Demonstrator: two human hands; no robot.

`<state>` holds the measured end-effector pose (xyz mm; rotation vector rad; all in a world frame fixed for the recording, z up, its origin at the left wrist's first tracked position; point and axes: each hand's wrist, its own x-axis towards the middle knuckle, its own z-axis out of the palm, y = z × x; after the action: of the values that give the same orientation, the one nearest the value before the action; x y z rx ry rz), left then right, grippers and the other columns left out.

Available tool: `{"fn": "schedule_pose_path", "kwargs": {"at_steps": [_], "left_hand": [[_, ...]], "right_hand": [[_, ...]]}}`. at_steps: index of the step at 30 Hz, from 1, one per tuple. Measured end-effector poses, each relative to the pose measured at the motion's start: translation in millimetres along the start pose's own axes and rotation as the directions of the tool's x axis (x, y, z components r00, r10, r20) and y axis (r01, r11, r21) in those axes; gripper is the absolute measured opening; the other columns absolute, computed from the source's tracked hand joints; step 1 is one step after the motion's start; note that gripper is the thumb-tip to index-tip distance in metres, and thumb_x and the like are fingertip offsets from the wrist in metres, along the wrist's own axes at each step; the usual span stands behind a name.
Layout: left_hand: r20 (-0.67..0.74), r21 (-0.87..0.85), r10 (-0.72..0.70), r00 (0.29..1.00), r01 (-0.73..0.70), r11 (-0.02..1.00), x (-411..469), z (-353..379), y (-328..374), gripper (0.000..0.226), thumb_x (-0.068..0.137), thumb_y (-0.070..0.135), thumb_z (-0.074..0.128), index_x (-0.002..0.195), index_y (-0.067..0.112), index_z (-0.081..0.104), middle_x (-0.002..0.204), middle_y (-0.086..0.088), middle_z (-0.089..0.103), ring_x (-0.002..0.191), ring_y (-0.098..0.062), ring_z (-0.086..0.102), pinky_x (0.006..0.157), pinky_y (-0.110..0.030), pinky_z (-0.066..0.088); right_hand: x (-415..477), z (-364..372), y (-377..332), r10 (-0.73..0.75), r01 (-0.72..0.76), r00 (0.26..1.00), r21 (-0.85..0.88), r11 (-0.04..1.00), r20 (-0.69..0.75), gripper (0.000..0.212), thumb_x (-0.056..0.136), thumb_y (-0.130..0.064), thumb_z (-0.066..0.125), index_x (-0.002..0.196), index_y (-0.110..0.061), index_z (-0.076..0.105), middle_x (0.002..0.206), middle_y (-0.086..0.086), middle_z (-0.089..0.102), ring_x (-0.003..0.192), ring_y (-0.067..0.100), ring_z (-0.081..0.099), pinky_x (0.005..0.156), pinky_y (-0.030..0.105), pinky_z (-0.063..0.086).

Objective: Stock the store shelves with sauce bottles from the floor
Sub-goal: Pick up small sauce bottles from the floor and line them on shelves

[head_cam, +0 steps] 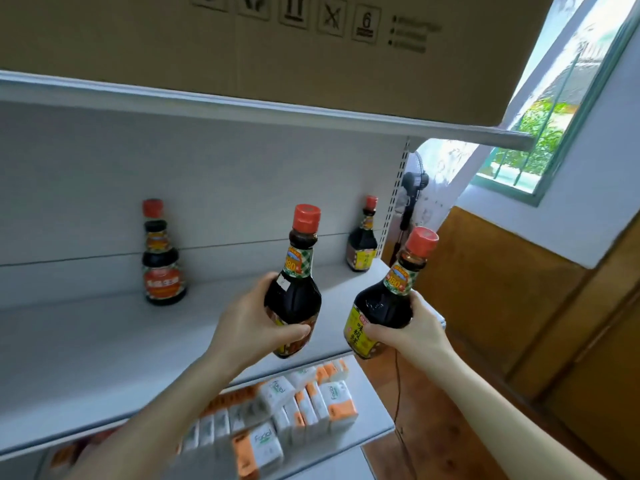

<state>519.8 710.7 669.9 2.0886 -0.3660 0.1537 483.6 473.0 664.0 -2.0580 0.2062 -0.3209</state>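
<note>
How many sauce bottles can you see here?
4: left-hand bottle, right-hand bottle, orange-label bottle on the shelf at left, yellow-label bottle at its back right. Others may be hidden below.

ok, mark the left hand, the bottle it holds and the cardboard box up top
left hand (246, 320): head view, back of hand.
left bottle (297, 299): head view, dark glass shoulder.
cardboard box (173, 43): head view, front face.

Top edge cuts off cardboard box (138, 36); tissue packs (311, 407) blurred; red-label bottle (162, 265) print unreadable.
</note>
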Motion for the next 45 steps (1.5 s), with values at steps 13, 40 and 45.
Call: {"fn": "schedule_pose_path", "kwargs": {"at_steps": [13, 40, 45], "left_hand": [[-0.231, 0.048, -0.231, 0.945, 0.248, 0.968, 92, 137, -4, 0.051, 0.050, 0.036, 0.072, 0.096, 0.036, 0.051, 0.080, 0.015, 0.064, 0.077, -0.008, 0.061, 0.068, -0.032, 0.052], [-0.313, -0.081, -0.263, 0.912, 0.251, 0.965, 111, 197, -45, 0.087, 0.056, 0.037, 0.078, 0.132, 0.032, 0.036, 0.123, 0.014, 0.054, 0.113, -0.011, 0.054, 0.093, -0.032, 0.048], [-0.375, -0.095, -0.251, 0.893, 0.232, 0.968, 125, 198, -51, 0.079, 0.063, 0.026, 0.084, 0.127, 0.034, 0.039, 0.117, 0.016, 0.057, 0.106, -0.008, 0.056, 0.083, -0.021, 0.046]], "right_hand": [[170, -46, 93, -0.011, 0.020, 0.978, -0.043, 0.999, 0.208, 0.058, 0.058, -0.019, 0.084, 0.103, -0.026, 0.050, 0.095, -0.010, 0.060, 0.096, 0.016, 0.058, 0.084, 0.037, 0.050], [219, -27, 142, -0.058, -0.060, 0.910, 0.267, 0.962, 0.410, 0.056, 0.070, 0.001, 0.076, 0.110, -0.024, 0.046, 0.108, -0.011, 0.057, 0.102, 0.012, 0.059, 0.070, 0.019, 0.052], [231, -8, 129, -0.166, -0.057, 0.830, 0.377, 0.925, 0.533, 0.050, 0.081, 0.005, 0.063, 0.111, -0.032, 0.046, 0.112, -0.017, 0.056, 0.097, -0.011, 0.058, 0.076, 0.010, 0.049]]}}
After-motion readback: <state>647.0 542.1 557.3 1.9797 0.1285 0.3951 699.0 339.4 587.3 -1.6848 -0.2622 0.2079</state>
